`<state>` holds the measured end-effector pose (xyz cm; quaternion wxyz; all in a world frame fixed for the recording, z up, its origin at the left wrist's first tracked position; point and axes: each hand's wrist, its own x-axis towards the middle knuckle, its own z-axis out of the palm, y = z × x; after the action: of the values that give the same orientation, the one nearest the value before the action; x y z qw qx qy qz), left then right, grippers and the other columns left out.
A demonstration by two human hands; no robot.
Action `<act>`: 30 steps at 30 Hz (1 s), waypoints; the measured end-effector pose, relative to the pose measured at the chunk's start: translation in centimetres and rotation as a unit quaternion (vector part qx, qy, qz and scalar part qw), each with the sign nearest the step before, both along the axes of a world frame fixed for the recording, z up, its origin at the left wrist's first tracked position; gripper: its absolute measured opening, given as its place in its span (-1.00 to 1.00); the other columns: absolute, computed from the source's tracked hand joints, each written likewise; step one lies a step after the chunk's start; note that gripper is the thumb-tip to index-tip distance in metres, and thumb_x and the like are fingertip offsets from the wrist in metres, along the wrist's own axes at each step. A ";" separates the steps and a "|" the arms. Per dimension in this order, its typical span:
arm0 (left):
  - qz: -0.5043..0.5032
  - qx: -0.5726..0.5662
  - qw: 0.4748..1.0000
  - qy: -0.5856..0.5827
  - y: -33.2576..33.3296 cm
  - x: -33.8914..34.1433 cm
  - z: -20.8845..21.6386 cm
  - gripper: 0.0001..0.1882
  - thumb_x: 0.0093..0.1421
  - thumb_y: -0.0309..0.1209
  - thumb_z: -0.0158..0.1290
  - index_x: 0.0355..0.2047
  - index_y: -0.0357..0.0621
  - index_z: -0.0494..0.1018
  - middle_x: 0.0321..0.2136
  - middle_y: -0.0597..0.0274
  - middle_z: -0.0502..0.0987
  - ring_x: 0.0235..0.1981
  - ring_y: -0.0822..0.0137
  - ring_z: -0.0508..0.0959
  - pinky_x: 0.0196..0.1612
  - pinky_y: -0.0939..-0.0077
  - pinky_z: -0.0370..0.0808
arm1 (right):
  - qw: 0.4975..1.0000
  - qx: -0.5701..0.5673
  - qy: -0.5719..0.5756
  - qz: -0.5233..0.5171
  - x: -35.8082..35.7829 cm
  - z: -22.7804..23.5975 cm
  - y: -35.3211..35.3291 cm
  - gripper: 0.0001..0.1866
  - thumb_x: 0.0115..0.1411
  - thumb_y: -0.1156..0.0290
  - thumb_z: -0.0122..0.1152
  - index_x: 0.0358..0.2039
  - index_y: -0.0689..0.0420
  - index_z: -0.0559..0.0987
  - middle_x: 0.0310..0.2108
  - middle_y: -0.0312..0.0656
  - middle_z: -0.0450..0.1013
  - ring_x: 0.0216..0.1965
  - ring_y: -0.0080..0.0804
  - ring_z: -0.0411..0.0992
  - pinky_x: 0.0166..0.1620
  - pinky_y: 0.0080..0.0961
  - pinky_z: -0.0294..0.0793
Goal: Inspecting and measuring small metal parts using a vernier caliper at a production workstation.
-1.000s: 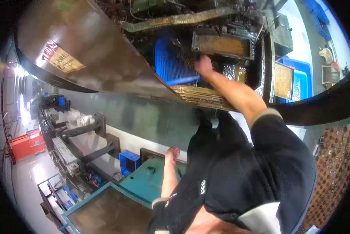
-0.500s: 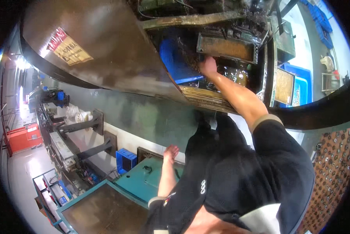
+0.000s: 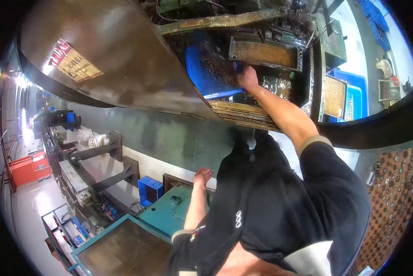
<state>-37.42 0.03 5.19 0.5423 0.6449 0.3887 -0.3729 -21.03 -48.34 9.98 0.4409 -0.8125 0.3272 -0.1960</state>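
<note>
My right hand [image 3: 248, 77] reaches into an oily machine bay, its fingers closed round something with a small blue part, mostly hidden and smeared by motion. Just left of it, a blue plastic basket [image 3: 202, 69] lies tilted, with small dark bits scattered on its mesh. Beyond the hand sits a metal tray [image 3: 266, 53] filled with brownish grains or small parts. Wet, shiny liquid [image 3: 277, 85] shows beneath that tray. My left hand [image 3: 202, 177] hangs low by a green cabinet [image 3: 165, 209], holding nothing, its fingers stretched out.
A large brown metal cover [image 3: 119, 55] with a label overhangs the bay's left side. Along the near side runs a ridged metal edge [image 3: 243, 112]. At right, another blue bin [image 3: 357, 94] stands beside a tray of grains [image 3: 334, 96]. A small blue crate [image 3: 150, 191] is behind the left hand.
My right hand stays near the tray, and a dark blurred shape now shows over the basket. More of the basket's mesh and the bits on it are visible. My left hand has hardly moved.
</note>
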 end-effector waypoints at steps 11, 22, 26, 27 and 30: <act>0.018 -0.039 0.998 -0.040 0.7 0.4 -0.7 -0.69 0.25 -0.34 0.02 -0.03 -0.17 0.37 -0.25 0.00 0.58 -0.28 0.11 0.62 -0.17 0.23 0.59 | 0.985 0.043 0.166 -0.012 2.2 -1.4 -0.4 -0.69 0.00 0.21 0.20 -0.37 0.21 0.61 -0.29 0.14 0.52 -0.19 0.09 0.50 -0.15 -0.16 0.49; 0.025 -0.028 0.999 -0.011 2.3 0.2 -2.2 -0.67 0.29 -0.35 -0.05 0.03 -0.17 0.29 -0.22 -0.02 0.56 -0.23 0.10 0.60 -0.17 0.23 0.58 | 0.994 0.059 -0.020 -0.089 0.3 -4.5 -1.8 -0.51 0.15 0.04 0.13 -0.18 0.27 0.56 -0.18 0.20 0.49 -0.06 0.14 0.43 -0.02 -0.15 0.42; 0.018 -0.035 0.999 -0.017 2.6 1.2 -2.5 -0.67 0.29 -0.36 -0.04 0.02 -0.17 0.29 -0.23 -0.01 0.56 -0.22 0.10 0.60 -0.19 0.28 0.59 | 0.971 0.138 0.033 -0.194 -0.7 -2.3 -1.8 -0.43 0.21 -0.06 0.02 -0.17 0.28 0.56 -0.19 0.22 0.49 -0.05 0.14 0.42 -0.02 -0.15 0.42; 0.020 -0.032 0.999 -0.018 2.3 1.5 -2.4 -0.68 0.28 -0.36 -0.03 0.01 -0.18 0.30 -0.23 0.00 0.56 -0.24 0.12 0.60 -0.20 0.31 0.59 | 0.916 0.328 0.038 -0.229 -0.7 -1.8 -2.3 -0.39 0.20 -0.11 0.02 -0.14 0.27 0.55 -0.19 0.21 0.49 -0.06 0.15 0.43 -0.03 -0.15 0.41; -0.001 -0.031 0.998 -0.060 1.7 3.1 -1.9 -0.72 0.28 -0.37 -0.02 -0.04 -0.20 0.34 -0.24 0.04 0.55 -0.27 0.17 0.60 -0.20 0.36 0.59 | 0.974 0.140 0.104 -0.145 -2.7 -0.7 -1.1 -0.41 0.17 -0.11 0.07 -0.18 0.24 0.58 -0.22 0.19 0.51 -0.08 0.12 0.44 -0.04 -0.13 0.44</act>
<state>-34.33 1.70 3.27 0.5841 0.6490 0.3432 -0.3462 -23.76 -49.43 9.29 0.4808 -0.7022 0.5103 -0.1240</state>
